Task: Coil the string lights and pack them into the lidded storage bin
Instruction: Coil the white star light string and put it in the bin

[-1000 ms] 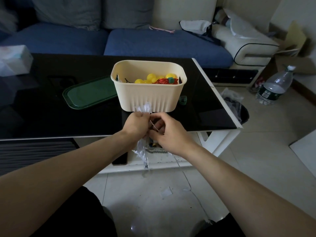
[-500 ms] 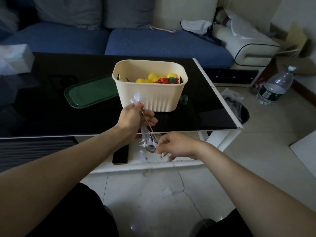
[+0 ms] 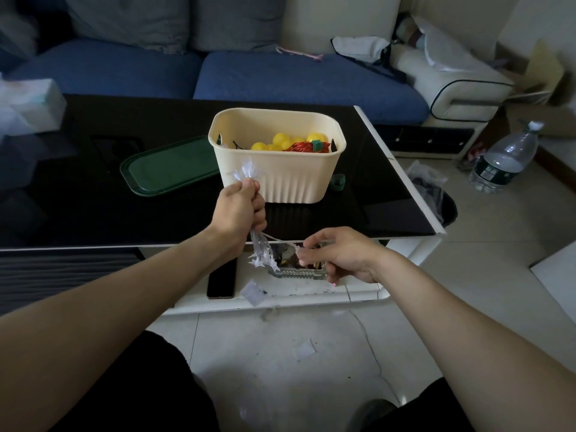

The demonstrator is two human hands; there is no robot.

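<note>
My left hand (image 3: 238, 210) is closed around a bundle of clear star-shaped string lights (image 3: 261, 255); some stars stick out above the fist and more hang below it. A thin wire runs from the bundle to my right hand (image 3: 339, 252), which pinches it just right of the bundle, below the table edge. The cream storage bin (image 3: 280, 179) stands open on the black table (image 3: 93, 213), just beyond my left hand. Inside it lie yellow ball lights (image 3: 280, 141) and a red coiled string (image 3: 304, 148). Its green lid (image 3: 168, 168) lies flat to the bin's left.
A phone (image 3: 221, 280) and a glass ashtray (image 3: 299, 272) sit on the white lower shelf under my hands. A blue sofa (image 3: 280, 76) runs behind the table. A water bottle (image 3: 505, 159) and a black bin with a bag (image 3: 436, 194) stand on the floor at right.
My hands were together in front of the bin; the right hand has drawn down and to the right along the wire, while the left keeps the bundle near the bin.
</note>
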